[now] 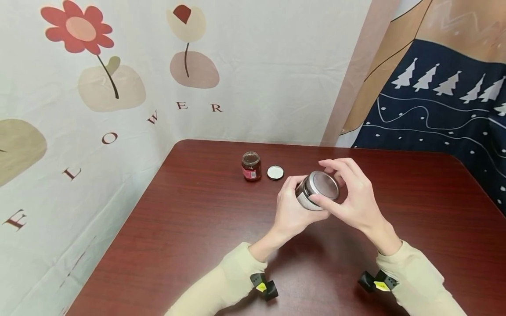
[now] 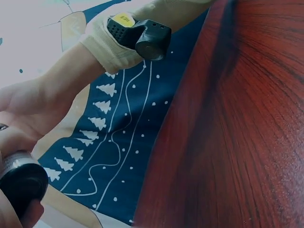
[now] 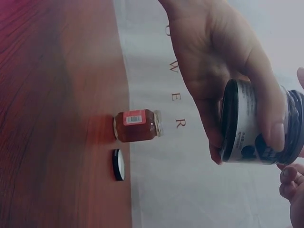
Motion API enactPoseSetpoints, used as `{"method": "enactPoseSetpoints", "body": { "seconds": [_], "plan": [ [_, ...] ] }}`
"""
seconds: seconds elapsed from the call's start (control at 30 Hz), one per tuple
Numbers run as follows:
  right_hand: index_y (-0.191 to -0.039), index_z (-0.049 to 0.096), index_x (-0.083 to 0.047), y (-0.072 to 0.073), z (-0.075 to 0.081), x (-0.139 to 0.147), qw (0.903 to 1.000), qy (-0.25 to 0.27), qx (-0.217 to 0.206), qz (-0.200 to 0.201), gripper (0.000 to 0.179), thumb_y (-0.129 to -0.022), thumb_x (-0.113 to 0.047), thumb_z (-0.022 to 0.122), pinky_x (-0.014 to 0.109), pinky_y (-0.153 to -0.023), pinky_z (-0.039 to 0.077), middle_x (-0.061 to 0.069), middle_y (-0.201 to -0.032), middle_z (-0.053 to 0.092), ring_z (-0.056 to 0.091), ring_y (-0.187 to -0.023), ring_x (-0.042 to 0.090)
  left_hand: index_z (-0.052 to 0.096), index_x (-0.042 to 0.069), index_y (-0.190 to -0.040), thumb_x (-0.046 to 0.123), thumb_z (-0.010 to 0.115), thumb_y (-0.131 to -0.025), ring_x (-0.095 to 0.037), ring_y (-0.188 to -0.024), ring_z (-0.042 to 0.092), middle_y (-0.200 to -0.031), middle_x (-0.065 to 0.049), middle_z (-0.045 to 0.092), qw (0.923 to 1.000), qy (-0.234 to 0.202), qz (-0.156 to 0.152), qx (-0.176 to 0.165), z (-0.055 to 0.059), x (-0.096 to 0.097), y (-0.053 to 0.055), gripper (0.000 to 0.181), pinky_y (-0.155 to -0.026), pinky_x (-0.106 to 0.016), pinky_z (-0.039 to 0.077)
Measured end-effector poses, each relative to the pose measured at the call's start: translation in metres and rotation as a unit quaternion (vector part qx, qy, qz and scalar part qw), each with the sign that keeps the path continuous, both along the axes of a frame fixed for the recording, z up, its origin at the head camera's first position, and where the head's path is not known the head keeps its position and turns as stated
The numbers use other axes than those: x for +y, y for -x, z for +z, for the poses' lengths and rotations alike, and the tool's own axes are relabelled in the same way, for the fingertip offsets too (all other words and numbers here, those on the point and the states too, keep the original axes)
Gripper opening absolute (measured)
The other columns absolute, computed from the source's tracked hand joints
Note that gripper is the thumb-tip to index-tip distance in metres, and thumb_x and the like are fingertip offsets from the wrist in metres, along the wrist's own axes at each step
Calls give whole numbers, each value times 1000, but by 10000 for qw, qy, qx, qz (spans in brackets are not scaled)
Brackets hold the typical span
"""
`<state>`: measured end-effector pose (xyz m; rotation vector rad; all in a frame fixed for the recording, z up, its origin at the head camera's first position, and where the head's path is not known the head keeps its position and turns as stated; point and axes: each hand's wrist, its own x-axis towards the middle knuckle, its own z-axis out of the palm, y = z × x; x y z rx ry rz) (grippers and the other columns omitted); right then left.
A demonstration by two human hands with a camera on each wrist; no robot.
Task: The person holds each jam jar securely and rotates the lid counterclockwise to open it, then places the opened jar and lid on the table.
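Note:
My left hand (image 1: 294, 210) grips a dark jar (image 3: 244, 126) with a white label, fingers and thumb round its body. In the head view the jar tilts above the table, its silver-grey lid (image 1: 325, 184) facing up and toward the right. My right hand (image 1: 356, 197) is at the lid, thumb on the near rim and fingers round the far side. Its curled fingers (image 3: 289, 180) show at the lid's edge in the right wrist view. The jar's black base (image 2: 23, 187) shows in the left wrist view, partly covered by the left hand.
An open jar (image 1: 251, 166) of reddish-brown contents with a pink label stands toward the back of the dark red table (image 1: 197, 197). To its right lies a cap (image 1: 275, 172), white inside upward. Printed cloths (image 1: 269, 87) hang behind and beside the table.

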<state>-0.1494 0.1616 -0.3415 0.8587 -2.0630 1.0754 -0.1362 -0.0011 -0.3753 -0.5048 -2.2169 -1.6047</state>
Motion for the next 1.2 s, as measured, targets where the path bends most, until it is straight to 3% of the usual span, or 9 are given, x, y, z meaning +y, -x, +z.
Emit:
{"method": "enactPoseSetpoints", "body": {
  "seconds": [0.17, 0.33, 0.63, 0.97, 1.2],
  "plan": [
    [-118, 70, -4, 0, -2, 0, 9994, -114, -141, -287, 57, -79, -45, 82, 18, -62, 41, 8, -108, 63, 50, -75, 10, 64, 6, -115, 16, 93, -58, -16, -98, 60, -105, -4, 64, 9994, 195, 243, 170, -2, 2, 2, 64, -86, -27, 49],
    [-113, 71, -6, 0, -3, -1, 9982, -265, -291, -462, 52, -70, -29, 89, 19, -62, 39, 5, -103, 63, 49, -76, 11, 63, 6, -115, 15, 93, -58, -17, -99, 60, -106, -5, 64, 9991, 277, 238, 204, -3, 1, 3, 65, -87, -26, 49],
    [-107, 73, -6, 4, -3, 0, 9982, -400, -244, -383, 48, -69, -30, 88, 18, -66, 41, 3, -102, 64, 52, -80, 10, 63, 5, -115, 15, 93, -59, -18, -97, 62, -105, -6, 65, 9995, 224, -3, 241, -6, -2, 8, 64, -86, -27, 51],
    [-107, 72, -6, 9, 0, 3, 9979, -638, -132, 39, 44, -78, -38, 81, 18, -75, 45, 4, -106, 64, 58, -89, 12, 63, 4, -118, 12, 95, -62, -15, -100, 64, -112, -6, 68, 9978, -113, -553, -335, -5, -6, 8, 65, -88, -25, 52],
    [-111, 71, -7, 9, 2, 5, 9973, -652, -129, 309, 52, -87, -53, 71, 16, -80, 46, 4, -108, 64, 59, -94, 14, 62, 3, -119, 6, 93, -64, -10, -99, 64, -111, -6, 69, 9879, -561, -1218, -777, -3, -10, 10, 63, -89, -26, 52]
  ]
}}
